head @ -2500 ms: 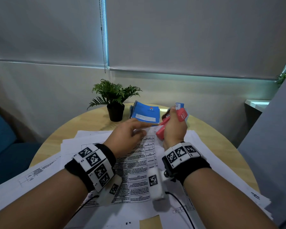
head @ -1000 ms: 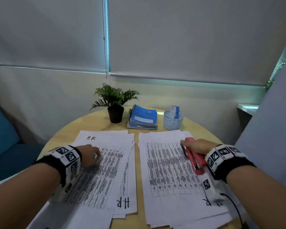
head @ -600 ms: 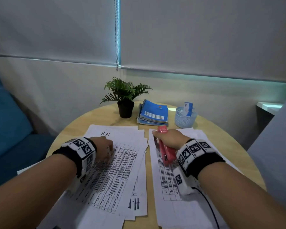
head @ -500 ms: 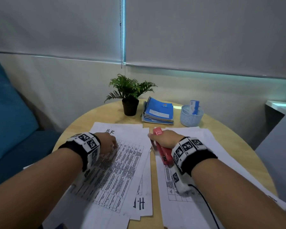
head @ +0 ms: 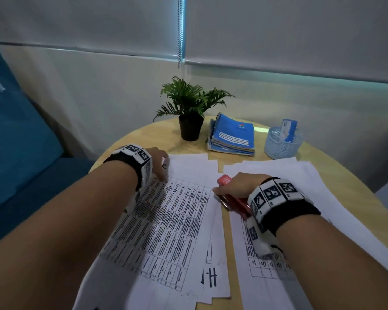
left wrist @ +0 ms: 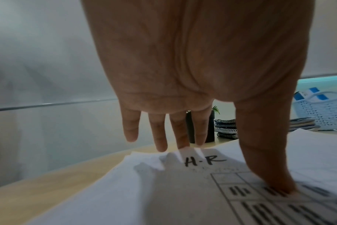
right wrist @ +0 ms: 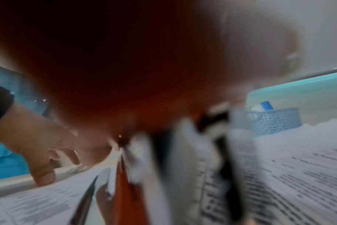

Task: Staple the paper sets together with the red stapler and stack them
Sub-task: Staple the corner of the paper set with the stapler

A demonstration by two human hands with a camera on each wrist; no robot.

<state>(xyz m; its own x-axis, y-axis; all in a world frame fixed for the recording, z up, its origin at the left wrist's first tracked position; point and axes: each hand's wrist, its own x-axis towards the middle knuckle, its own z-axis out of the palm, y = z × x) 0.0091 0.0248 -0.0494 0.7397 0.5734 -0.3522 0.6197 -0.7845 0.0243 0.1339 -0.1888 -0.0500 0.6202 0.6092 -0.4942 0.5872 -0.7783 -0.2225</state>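
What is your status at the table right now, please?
Right hand grips red stapler. Left hand open, fingertips pressing left paper set. Nothing in the way.

Two paper piles and a red stapler on the table.

The left pile [head: 166,220] is loose white sheets printed with black tables, fanned unevenly, the top sheet turned slightly askew; "H-R" is handwritten at its far corner, and a lower sheet sticking out at the near edge carries the same letters upside down. The right pile [head: 323,198] lies just beside it, a narrow strip of bare wood between them, its sheets also offset and printed with tables. The stapler [head: 230,198] is red and glossy with a paler rounded nose; it lies at the right pile's inner edge, nose pointing away, mostly hidden under a hand.
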